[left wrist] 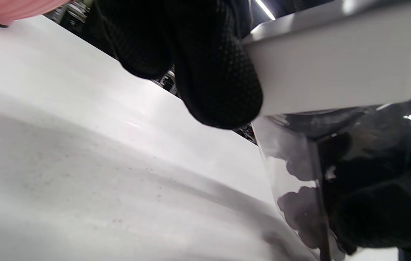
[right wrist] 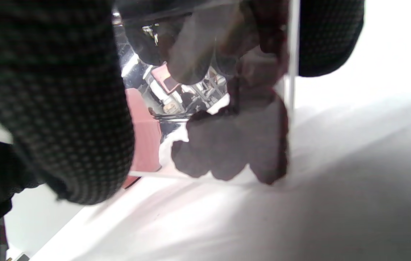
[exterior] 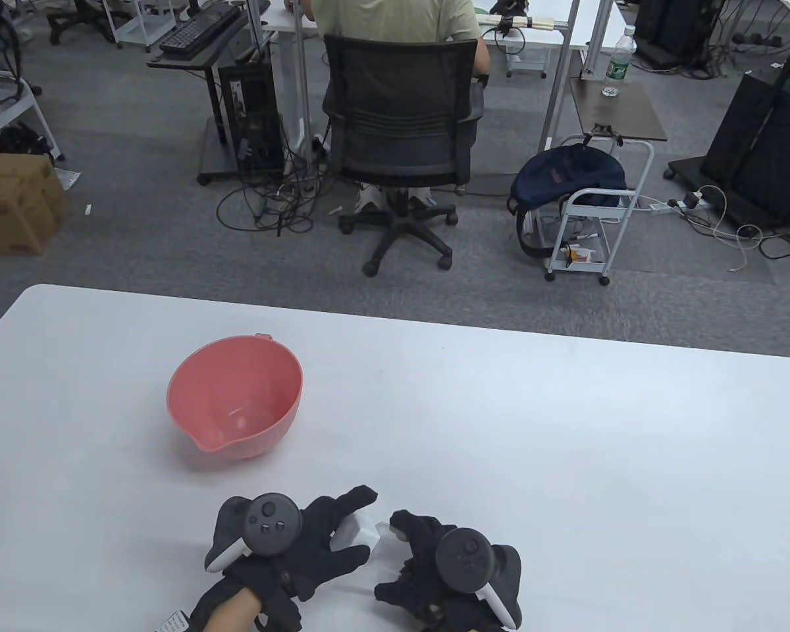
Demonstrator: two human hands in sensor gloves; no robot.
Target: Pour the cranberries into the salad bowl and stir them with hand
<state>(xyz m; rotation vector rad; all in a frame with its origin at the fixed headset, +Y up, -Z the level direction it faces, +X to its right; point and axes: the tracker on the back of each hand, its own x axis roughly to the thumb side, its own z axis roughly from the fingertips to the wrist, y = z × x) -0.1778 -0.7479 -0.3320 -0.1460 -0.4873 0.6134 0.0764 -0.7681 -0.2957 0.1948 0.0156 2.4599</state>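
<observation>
Opening comes first: the cranberry bag (exterior: pixel 362 533) is pinched between left hand (exterior: pixel 289 546) and right hand (exterior: pixel 434 566) near the table's front edge. Bowl (exterior: pixel 237 401) sits apart, empty; tearing, then pouring, is called for.

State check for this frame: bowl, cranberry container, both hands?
Bowl: upright on the table, empty.
Container: clear with a white lid, lid on, cranberries inside, held between both hands.
Left hand: grips the container.
Right hand: grips the container.
</observation>
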